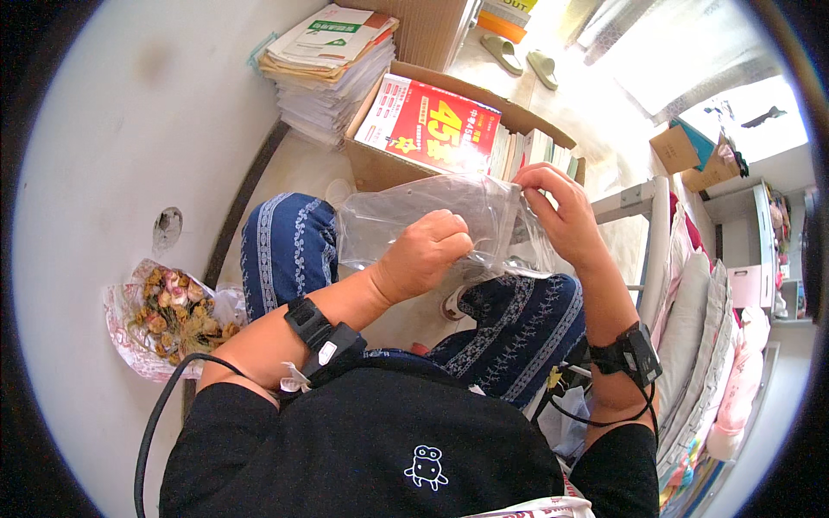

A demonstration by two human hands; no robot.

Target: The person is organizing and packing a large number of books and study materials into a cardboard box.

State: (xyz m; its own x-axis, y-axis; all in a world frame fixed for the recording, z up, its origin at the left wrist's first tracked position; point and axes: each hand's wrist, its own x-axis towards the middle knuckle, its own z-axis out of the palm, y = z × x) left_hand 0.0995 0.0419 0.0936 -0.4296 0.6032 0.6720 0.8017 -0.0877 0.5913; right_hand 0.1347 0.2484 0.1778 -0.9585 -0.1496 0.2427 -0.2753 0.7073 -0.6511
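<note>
A clear plastic bag (388, 217) spreads between my knees, creased and see-through, with nothing plainly visible inside it. My right hand (557, 207) pinches its upper edge on the right between thumb and fingers. In front of the sheet, my left hand (424, 252) is curled into a fist, thumb against the fingers, gathering the plastic; the exact grip point is hidden. Just beyond the bag stands an open cardboard box (395, 165) packed with books. A red and white book (440, 126) lies flat on top, bearing large printed writing.
A tall stack of papers (330, 78) leans near the wall at upper left. Dried flowers in wrapping (175, 304) lie beside my left leg. To the right is a metal frame (651, 226) with folded bedding (693, 311). Green slippers (502, 55) rest on the far floor.
</note>
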